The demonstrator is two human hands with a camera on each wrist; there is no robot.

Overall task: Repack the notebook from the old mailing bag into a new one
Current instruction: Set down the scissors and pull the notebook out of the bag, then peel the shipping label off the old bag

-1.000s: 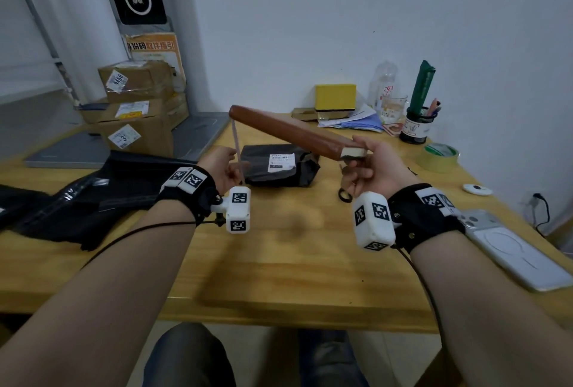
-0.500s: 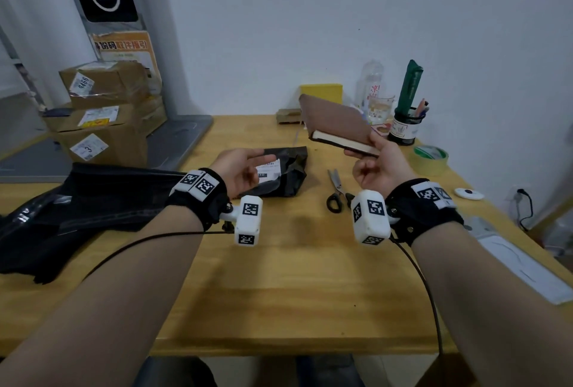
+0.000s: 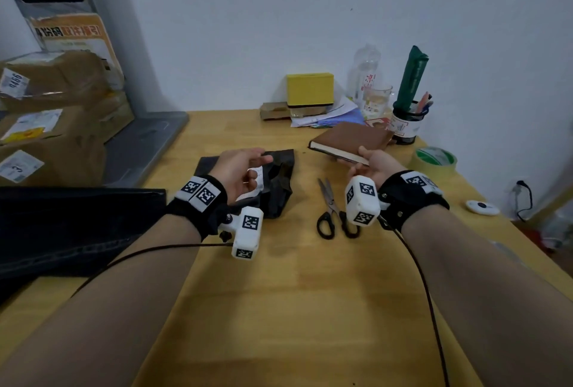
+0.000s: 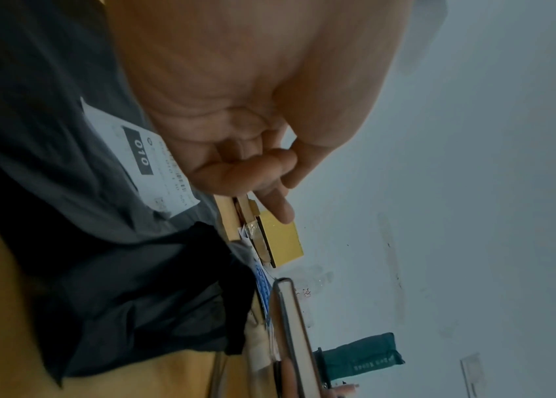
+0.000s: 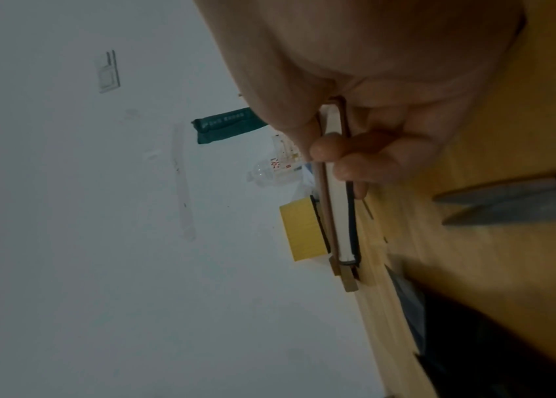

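on the worktop, towards the far edge: brown notebook [image 3: 350,140], closed, nearly flat, near corner gripped by the right hand [image 3: 370,166]; touching the wood or just above it, cannot tell.
right hand fingers: thumb on the top cover, fingertips [image 5: 355,167] curled under and over the white page edge, pinching the notebook.
left hand [image 3: 238,169]: above the old mailing bag [image 3: 279,188], fingers loosely curled and a little apart, holding nothing; contact with the bag, cannot tell.
old mailing bag: dark, crumpled, lying in the middle of the worktop, white shipping label [image 4: 140,159] facing up, partly hidden under the left hand.
between bag and right wrist: scissors [image 3: 331,209], black handles towards the near edge, blades closed.
at the left edge: flat black plastic sheets [image 3: 71,228], probably new mailing bags, well apart from the notebook.
far left corner: stacked cardboard boxes [image 3: 52,126] with labels.
along the far edge, by the wall: yellow box [image 3: 310,88], loose papers [image 3: 325,116], clear bottle [image 3: 366,73], pen cup [image 3: 406,126] holding a green roll.
at the right edge: tape roll [image 3: 435,158], small white round device [image 3: 482,207].
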